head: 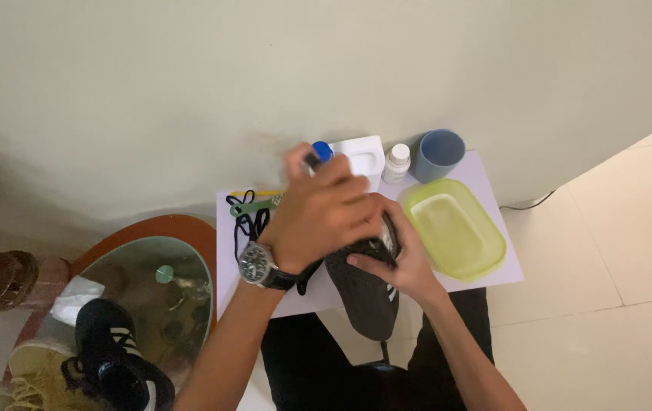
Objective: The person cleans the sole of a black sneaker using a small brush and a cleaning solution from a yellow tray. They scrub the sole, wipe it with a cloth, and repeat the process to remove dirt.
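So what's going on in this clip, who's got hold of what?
A person sits over a white board on the floor. Their right hand grips a dark shoe, sole side up, and their left hand, with a wristwatch, presses down on the shoe's upper end. Black laces lie to the left. A yellow-green tub, a blue cup, a small white bottle and a white container stand behind.

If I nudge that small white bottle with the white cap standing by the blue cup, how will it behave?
The small white bottle stands upright, narrow and tall for its base, so a push near the cap would probably tip it. Being round, it may then roll toward the blue cup or the pale green rectangular plastic tub. It looks light; how full it is cannot be seen.
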